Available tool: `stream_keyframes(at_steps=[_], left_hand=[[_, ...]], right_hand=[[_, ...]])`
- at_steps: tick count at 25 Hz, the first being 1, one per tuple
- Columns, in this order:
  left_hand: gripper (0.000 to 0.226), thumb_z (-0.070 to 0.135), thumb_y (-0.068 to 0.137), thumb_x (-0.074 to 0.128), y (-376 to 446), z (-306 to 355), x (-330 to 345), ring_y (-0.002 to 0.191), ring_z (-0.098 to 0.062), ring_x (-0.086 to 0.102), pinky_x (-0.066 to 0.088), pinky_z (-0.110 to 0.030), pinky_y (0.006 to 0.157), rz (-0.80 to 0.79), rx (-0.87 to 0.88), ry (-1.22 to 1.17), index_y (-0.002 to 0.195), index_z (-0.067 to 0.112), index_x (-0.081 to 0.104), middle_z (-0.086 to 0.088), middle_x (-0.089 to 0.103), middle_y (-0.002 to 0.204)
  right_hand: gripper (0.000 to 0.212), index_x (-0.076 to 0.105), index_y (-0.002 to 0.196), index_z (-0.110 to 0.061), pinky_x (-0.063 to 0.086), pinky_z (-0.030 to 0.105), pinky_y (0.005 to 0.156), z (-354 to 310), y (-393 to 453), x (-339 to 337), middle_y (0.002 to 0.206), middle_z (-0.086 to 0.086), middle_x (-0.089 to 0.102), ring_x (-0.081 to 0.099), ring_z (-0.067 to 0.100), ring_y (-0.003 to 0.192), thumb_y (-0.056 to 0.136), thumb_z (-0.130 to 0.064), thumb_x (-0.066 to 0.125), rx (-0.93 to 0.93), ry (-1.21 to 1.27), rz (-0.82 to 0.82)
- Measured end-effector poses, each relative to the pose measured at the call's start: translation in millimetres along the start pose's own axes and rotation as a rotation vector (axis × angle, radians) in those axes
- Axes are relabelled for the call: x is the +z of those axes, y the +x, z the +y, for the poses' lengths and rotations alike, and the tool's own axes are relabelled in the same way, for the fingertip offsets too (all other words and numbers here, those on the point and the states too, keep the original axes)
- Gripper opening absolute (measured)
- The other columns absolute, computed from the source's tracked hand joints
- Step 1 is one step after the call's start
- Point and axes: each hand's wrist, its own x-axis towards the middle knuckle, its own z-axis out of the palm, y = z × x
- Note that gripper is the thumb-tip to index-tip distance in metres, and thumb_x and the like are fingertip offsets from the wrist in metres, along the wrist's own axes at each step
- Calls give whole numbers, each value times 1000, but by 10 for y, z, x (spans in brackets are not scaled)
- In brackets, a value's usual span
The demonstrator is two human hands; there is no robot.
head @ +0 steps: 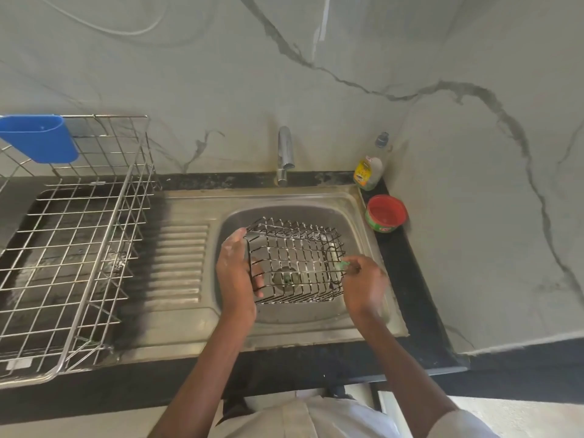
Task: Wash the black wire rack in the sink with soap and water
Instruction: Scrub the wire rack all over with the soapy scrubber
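Left hand (235,270) grips the left edge of the rack (295,260). Right hand (363,281) pinches a green scrubber (344,264) against the rack's right side. Rack sits tilted, soapy, inside the sink (354,200), above the drain (285,277).

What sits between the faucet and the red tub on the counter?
In the head view, a dish soap bottle stands at the back corner, between the faucet and the red tub, right of the sink rim.

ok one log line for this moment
left hand grips black wire rack | right hand pinches green scrubber at rack | in sink
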Motion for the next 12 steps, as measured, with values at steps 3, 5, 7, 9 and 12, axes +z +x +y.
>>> stream_keyframes(at_steps=[3,5,7,9,12], left_hand=[[41,61,106,44,-31,44,47,45,-13,42,32,-24,38,-67,42,32,138,43,63,1,51,60],[38,60,110,40,-35,44,84,46,-14,42,32,-26,40,-85,44,55,136,45,63,-1,50,60],[39,62,111,36,-27,27,81,48,-16,41,32,-26,42,-84,65,85,135,48,63,-4,48,61],[35,57,113,38,10,6,50,48,-18,41,33,-26,42,-80,122,119,134,48,64,-6,48,63],[27,41,111,50,95,-20,1,50,-19,43,40,-31,44,-130,204,246,134,50,63,4,49,65]], right_hand=[[39,74,88,-27,55,23,60,-281,-81,70,82,-11,71,67,8,76,85,8,57,53,76,44],[34,76,92,-25,53,18,64,-564,-258,128,89,-10,72,65,0,76,89,6,63,-135,110,45],[29,79,99,-19,53,13,69,-761,-450,168,97,-7,71,65,-2,81,90,6,67,-394,170,-37],[29,78,105,-19,55,13,74,-797,-501,167,100,-10,73,67,-4,89,92,5,67,-480,233,-146],[25,73,118,-26,59,20,69,-861,-259,37,98,-14,74,69,-1,86,100,-11,65,-84,324,-169]])
